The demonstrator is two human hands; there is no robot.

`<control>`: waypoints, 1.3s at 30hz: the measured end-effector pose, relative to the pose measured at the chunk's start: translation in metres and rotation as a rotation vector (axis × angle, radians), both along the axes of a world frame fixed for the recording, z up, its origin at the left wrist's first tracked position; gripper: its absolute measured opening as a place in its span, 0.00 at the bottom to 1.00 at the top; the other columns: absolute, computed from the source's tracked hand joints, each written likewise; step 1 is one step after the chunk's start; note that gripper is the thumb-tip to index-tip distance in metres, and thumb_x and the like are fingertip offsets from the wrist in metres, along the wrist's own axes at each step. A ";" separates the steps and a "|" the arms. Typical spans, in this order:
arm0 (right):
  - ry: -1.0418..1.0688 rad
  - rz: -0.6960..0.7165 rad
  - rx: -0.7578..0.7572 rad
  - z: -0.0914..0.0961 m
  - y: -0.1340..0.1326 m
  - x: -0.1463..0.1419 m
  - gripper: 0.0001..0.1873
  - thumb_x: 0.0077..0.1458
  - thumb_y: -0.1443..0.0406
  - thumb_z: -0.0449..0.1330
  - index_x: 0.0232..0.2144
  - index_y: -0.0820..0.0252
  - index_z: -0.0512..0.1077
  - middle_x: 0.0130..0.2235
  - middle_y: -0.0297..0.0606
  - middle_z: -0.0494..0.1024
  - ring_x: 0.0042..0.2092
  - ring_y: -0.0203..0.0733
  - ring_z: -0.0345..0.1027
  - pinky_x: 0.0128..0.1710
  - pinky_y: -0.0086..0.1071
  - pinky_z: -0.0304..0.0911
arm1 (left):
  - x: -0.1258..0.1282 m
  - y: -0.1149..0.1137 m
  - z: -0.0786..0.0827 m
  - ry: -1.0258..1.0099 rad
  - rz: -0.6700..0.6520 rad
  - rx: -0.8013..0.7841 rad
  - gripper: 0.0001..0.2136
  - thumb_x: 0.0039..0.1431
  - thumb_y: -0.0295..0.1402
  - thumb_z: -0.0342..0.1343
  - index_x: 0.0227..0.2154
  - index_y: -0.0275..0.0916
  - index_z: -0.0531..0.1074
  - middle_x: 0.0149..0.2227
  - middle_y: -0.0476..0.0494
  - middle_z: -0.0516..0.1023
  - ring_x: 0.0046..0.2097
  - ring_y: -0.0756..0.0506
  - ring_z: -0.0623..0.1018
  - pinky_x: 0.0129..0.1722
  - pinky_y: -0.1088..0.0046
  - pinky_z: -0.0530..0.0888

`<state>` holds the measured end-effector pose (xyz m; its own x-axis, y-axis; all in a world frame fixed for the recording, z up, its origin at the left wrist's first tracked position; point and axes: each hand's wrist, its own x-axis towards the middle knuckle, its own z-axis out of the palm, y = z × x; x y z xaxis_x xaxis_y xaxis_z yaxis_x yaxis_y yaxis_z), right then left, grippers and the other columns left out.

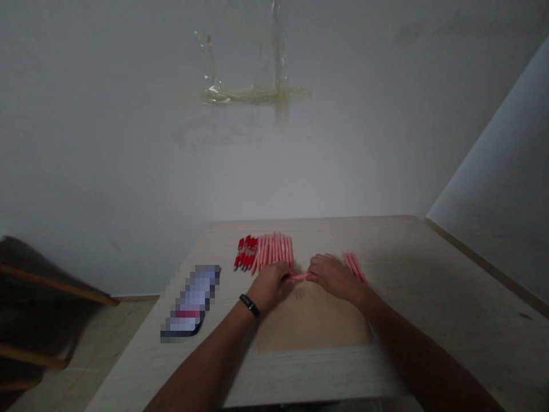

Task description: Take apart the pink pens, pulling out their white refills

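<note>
A pink pen [301,277] lies crosswise between my two hands. My left hand [271,281], with a black band on its wrist, has its fingers closed on one end of the pen. The other end is pinched by my right hand [332,276]. Beneath my hands is a flat brown paper sheet or envelope [315,320] with small dark writing near its top. A row of pink pens [274,247] lies just beyond my left hand, with several red pens [246,252] at its left side. More pink pens [354,266] lie beyond my right wrist, partly hidden by it.
A phone [191,303], blurred out, lies on the pale wooden table [398,246] to the left. The table's back edge meets a grey wall [355,149] with old tape on it. Dark furniture with wooden bars [55,286] stands at the far left.
</note>
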<state>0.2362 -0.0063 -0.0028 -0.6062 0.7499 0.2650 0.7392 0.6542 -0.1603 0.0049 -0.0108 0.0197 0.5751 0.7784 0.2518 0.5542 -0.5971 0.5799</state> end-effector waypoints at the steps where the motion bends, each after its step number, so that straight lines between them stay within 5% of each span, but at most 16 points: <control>1: -0.010 -0.004 0.003 0.000 0.000 -0.001 0.15 0.65 0.56 0.55 0.33 0.60 0.72 0.35 0.38 0.74 0.39 0.42 0.65 0.41 0.35 0.55 | 0.000 0.000 0.001 -0.001 -0.001 0.000 0.06 0.57 0.30 0.55 0.32 0.38 0.77 0.34 0.43 0.77 0.36 0.45 0.74 0.34 0.74 0.63; 9: -0.016 0.010 0.047 0.009 -0.006 -0.004 0.14 0.65 0.56 0.55 0.33 0.59 0.73 0.37 0.39 0.74 0.41 0.44 0.64 0.42 0.37 0.54 | -0.001 -0.001 0.005 0.040 -0.007 -0.033 0.09 0.58 0.28 0.51 0.28 0.38 0.77 0.29 0.45 0.77 0.31 0.47 0.72 0.32 0.74 0.61; 20: 0.094 0.045 -0.046 0.015 -0.007 0.002 0.16 0.68 0.58 0.51 0.35 0.59 0.74 0.37 0.40 0.73 0.43 0.43 0.64 0.46 0.38 0.57 | 0.000 0.000 -0.004 0.029 0.080 0.009 0.06 0.57 0.33 0.57 0.33 0.40 0.78 0.35 0.43 0.78 0.37 0.45 0.74 0.35 0.74 0.64; 39: 0.206 0.033 -0.099 0.014 -0.010 0.003 0.10 0.58 0.60 0.63 0.35 0.59 0.69 0.38 0.37 0.72 0.42 0.43 0.63 0.42 0.35 0.57 | 0.001 -0.002 -0.004 0.062 0.059 0.033 0.06 0.57 0.32 0.56 0.33 0.40 0.78 0.34 0.44 0.77 0.36 0.45 0.73 0.34 0.73 0.62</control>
